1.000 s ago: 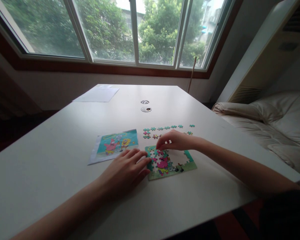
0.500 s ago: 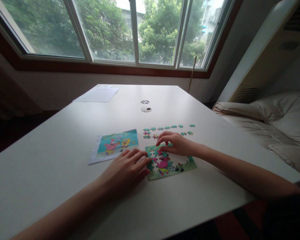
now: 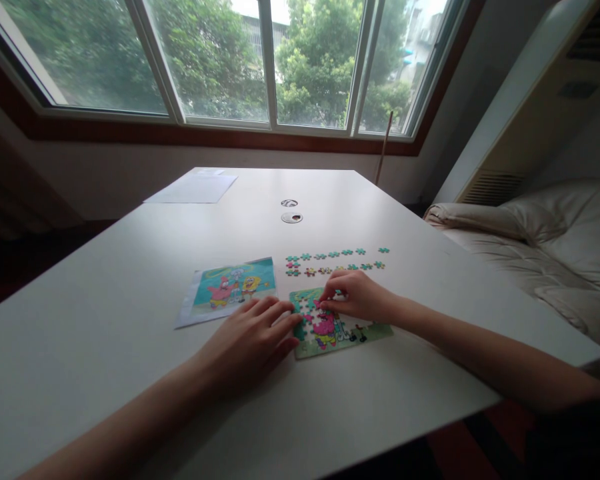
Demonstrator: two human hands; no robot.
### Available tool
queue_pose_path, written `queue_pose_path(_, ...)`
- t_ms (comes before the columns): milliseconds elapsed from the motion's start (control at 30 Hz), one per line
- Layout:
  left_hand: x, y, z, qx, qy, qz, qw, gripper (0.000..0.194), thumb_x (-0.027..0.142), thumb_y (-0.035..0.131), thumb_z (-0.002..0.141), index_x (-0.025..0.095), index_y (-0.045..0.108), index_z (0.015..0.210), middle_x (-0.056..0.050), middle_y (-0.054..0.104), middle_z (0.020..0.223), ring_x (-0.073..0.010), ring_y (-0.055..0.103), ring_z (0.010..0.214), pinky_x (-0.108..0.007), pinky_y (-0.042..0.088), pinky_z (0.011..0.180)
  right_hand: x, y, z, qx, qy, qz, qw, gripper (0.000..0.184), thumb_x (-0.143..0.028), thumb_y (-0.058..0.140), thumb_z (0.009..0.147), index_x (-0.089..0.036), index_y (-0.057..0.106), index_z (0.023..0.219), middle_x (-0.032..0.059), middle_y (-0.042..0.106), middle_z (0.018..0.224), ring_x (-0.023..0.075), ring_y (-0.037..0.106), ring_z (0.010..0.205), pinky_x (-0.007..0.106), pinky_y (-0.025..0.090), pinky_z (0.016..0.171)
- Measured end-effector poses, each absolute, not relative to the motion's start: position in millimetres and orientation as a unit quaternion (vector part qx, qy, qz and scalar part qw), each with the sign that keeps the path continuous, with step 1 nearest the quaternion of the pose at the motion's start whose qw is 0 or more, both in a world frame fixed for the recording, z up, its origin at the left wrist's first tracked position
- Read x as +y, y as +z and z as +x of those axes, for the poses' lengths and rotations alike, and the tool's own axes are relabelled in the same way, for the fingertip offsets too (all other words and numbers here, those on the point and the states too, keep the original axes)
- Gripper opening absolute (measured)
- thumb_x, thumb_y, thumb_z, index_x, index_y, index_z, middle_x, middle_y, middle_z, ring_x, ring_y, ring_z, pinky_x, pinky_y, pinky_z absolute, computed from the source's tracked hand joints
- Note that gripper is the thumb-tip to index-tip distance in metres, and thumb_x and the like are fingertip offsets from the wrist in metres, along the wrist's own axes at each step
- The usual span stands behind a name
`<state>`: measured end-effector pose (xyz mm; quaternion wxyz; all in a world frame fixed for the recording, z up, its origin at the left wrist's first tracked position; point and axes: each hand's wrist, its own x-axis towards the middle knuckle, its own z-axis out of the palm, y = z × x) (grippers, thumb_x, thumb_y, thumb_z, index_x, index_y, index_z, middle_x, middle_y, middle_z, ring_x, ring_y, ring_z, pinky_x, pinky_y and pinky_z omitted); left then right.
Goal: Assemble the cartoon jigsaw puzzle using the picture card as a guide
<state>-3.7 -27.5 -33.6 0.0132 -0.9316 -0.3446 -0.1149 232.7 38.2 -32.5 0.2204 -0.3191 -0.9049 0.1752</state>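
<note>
A partly filled jigsaw puzzle lies on the white table, its tray showing a pink starfish figure and white gaps. My left hand rests flat at the tray's left edge, fingers stretched out and fingertips touching it. Over the upper middle of the puzzle, my right hand has thumb and forefinger pinched together on a pink jigsaw piece, mostly hidden by the fingertips. Loose jigsaw pieces lie in rows just beyond the tray. Left of the puzzle is a reference picture of the same cartoon figures.
The white table reaches toward a window. White paper sheets lie at its far left corner. Two round inset discs sit in the tabletop's middle. A pale leather sofa stands to the right.
My right hand has shifted slightly right, and its raised, parted fingers have closed into a pinch at the puzzle. More of the loose lower row shows. My left hand has stayed in place.
</note>
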Motion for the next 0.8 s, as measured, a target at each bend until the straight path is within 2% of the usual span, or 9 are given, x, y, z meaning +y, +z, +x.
queue_pose_path(533,-28.3,-31.1,-2.4,-0.339,-0.107,-0.935,0.016,0.026,0.023,0.042,0.091,0.022,0.051,0.115,-0.008,0.056,0.107,-0.0252,0.049,0.098,-0.042,0.043,0.083,37.8,-39.7,233.5,-0.899,0.183,-0.330,0.222,0.013,-0.029,0.064,0.076,-0.016,0.065,0.077,0.0022,0.061,0.073,0.0103,0.054,0.066,0.021,0.040,0.063)
queue_pose_path(800,-29.1,-32.1,-3.3,-0.341,-0.106,-0.934,0.017,0.027,0.025,0.042,0.091,0.021,0.052,0.116,-0.009,0.056,0.109,-0.0265,0.050,0.099,-0.044,0.042,0.083,56.0,-20.2,225.8,-0.918,0.187,-0.311,0.162,0.012,-0.027,0.062,0.076,-0.016,0.067,0.074,0.0019,0.063,0.071,0.0101,0.054,0.064,0.021,0.039,0.062)
